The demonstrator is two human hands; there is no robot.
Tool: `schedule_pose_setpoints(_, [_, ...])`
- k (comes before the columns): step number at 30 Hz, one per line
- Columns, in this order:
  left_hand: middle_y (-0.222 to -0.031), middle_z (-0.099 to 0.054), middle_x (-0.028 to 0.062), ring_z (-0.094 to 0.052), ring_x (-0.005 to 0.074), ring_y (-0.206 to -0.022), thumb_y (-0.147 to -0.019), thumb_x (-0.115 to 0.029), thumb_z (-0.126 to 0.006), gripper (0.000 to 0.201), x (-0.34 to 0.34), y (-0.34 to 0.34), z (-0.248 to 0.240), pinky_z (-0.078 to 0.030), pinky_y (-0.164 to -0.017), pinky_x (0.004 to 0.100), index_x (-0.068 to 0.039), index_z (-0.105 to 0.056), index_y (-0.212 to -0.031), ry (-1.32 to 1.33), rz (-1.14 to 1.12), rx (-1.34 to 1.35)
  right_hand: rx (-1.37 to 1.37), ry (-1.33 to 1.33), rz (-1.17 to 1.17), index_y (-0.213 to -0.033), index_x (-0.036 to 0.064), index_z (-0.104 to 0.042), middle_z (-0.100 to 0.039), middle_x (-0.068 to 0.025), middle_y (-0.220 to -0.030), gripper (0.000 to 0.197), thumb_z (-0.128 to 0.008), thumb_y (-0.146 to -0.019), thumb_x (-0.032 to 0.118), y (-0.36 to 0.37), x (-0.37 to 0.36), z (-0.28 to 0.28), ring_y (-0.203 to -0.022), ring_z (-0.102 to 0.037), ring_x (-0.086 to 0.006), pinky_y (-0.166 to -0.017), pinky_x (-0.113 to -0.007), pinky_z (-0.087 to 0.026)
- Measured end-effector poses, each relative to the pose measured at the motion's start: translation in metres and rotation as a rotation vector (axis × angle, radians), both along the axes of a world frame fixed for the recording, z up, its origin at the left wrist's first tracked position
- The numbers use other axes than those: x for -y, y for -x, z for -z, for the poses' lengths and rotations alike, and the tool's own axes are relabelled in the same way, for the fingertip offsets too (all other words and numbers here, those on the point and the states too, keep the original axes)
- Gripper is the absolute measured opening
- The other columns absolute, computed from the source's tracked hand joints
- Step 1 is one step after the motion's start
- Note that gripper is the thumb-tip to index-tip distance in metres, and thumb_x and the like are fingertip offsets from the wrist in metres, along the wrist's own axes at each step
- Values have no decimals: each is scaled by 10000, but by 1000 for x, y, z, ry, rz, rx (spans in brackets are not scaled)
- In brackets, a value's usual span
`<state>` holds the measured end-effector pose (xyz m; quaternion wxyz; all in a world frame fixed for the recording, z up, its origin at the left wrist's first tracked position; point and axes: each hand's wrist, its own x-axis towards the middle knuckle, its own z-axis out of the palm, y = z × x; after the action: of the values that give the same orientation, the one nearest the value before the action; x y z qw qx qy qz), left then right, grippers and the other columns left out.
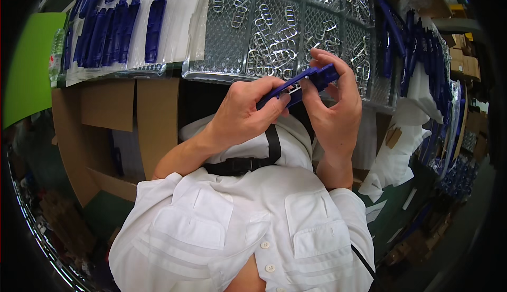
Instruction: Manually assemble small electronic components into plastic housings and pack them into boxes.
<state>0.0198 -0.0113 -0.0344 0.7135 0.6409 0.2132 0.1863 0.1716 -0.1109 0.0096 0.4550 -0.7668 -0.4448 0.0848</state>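
Observation:
Between my two hands is a long blue plastic part (323,76), tilted up toward the right. My left hand (252,107) closes its fingers and thumb on the left end of the part. At the other end, my right hand (334,99) grips it, the thumb on the near side and the fingers behind. A small bit of shiny metal (297,88) shows along the part near my left fingertips. Just beyond my hands lies a clear compartment tray (222,72) that holds many shiny metal frame-shaped pieces (274,54).
Several blue parts (155,28) lie in rows on white sheeting at the far left. More blue parts (406,43) are piled at the right. An opened cardboard box (108,104) stands below the table's left side, near a clear bottle (55,59) and a green panel (29,67).

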Motion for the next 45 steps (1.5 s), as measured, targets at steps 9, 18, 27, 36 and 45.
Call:
schedule_pose_setpoints(9, [-729, -736, 91, -713, 117, -640, -990, -92, -618, 144, -1, -7, -1, -555, -597, 271, 27, -698, -1006, 2, -40, -107, -476, -72, -79, -1094, 8, -591, -740, -95, -1129, 261, -733, -884, -54, -14, 0, 14, -946, -711, -128, -804, -280, -578])
schedule_pose_setpoints(18, [-865, -716, 35, -676, 74, -764, -1070, -128, -582, 192, -9, -8, 7, -565, -664, 242, 35, -678, -1100, 43, 114, -178, -821, -31, -151, -1213, -35, -573, -717, -145, -1129, 294, -658, -941, -107, -13, 3, 18, -1040, -689, -165, -929, -316, -574])
schedule_pose_setpoints(27, [-683, -643, 155, -647, 306, -553, -936, -90, -648, 124, 6, -13, 11, -493, -536, 385, 0, -659, -1020, -341, -134, -46, -692, -56, -148, -1172, -22, -648, -699, -73, -1111, 266, -648, -925, -120, -6, 4, 22, -983, -669, -117, -877, -254, -541])
schedule_pose_setpoints(36, [-601, -594, 145, -607, 300, -498, -921, -110, -659, 101, 0, -17, 16, -475, -504, 371, -28, -656, -862, -360, -193, -155, -490, -29, -87, -1103, -5, -670, -700, -60, -1070, 217, -651, -901, -80, -3, -7, 35, -936, -667, -106, -823, -249, -548])
schedule_pose_setpoints(45, [-682, -679, 83, -664, 165, -567, -988, -121, -640, 123, -9, -18, 10, -525, -556, 298, -1, -667, -984, -172, -153, -142, -610, -23, -97, -1204, -22, -632, -700, -67, -1079, 278, -674, -930, -34, -9, -20, 33, -985, -675, -122, -876, -276, -558])
